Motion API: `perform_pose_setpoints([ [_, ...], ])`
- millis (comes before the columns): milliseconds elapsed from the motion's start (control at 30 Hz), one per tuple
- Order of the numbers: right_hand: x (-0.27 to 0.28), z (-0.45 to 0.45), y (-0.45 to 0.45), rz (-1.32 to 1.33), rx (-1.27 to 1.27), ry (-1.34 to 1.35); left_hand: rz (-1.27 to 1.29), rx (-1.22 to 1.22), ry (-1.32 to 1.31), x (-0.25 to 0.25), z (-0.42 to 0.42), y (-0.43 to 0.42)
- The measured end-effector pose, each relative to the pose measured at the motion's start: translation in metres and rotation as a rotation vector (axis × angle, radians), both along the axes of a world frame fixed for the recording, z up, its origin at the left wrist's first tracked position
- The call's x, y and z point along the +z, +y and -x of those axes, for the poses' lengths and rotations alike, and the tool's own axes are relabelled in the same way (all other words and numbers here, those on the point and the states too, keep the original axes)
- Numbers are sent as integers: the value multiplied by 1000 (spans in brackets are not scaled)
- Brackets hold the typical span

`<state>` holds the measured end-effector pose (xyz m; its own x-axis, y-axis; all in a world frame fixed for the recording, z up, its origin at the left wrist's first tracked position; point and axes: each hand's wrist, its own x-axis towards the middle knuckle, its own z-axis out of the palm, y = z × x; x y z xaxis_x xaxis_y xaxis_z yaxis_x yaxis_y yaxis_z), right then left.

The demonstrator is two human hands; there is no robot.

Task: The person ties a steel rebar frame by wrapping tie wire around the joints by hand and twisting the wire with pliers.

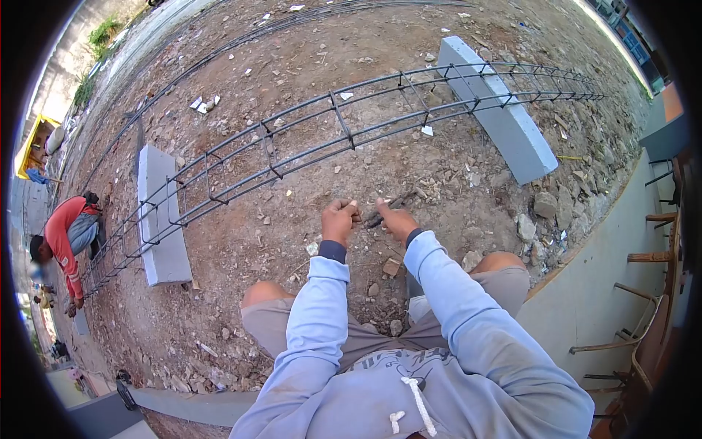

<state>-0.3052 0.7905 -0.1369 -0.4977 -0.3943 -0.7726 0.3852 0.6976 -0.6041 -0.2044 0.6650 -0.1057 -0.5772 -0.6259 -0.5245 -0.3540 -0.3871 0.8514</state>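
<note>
My right hand (pixel 395 222) is closed around what look like dark pincers (pixel 404 198), which stick out past the fingers on both sides. Just left of it, my left hand (pixel 339 222) is held in a pinch, fingertips toward the right hand. Anything between those fingertips is too small to make out. Both hands are in front of my knees, above the dirt. Beyond them runs a long rebar cage (pixel 314 150) of straight bars and square stirrups, apart from my hands.
The cage rests on two grey blocks, one left (pixel 162 219) and one right (pixel 504 121). A co-worker in red (pixel 67 230) bends over its left end. Rubble (pixel 545 203) and a pale board (pixel 607 241) lie to the right. Loose bars (pixel 241 36) cross the ground behind.
</note>
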Motion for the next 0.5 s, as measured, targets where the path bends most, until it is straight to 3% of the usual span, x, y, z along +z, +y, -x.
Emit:
perform_pose_setpoints([
  [67,41,-19,-5,301,-105,-193,42,-18,49,-1,8,-7],
  [133,52,-22,-10,519,-149,-72,62,-46,130,7,24,-12],
  [200,56,-19,-16,590,-228,174,113,-107,173,19,42,-16],
  [333,50,-4,-28,563,-506,274,347,-264,89,31,64,-31],
  [400,44,6,-35,550,-630,193,510,-286,-36,37,63,-41],
  [500,29,25,-52,589,-751,45,644,-133,-8,52,58,-54],
])
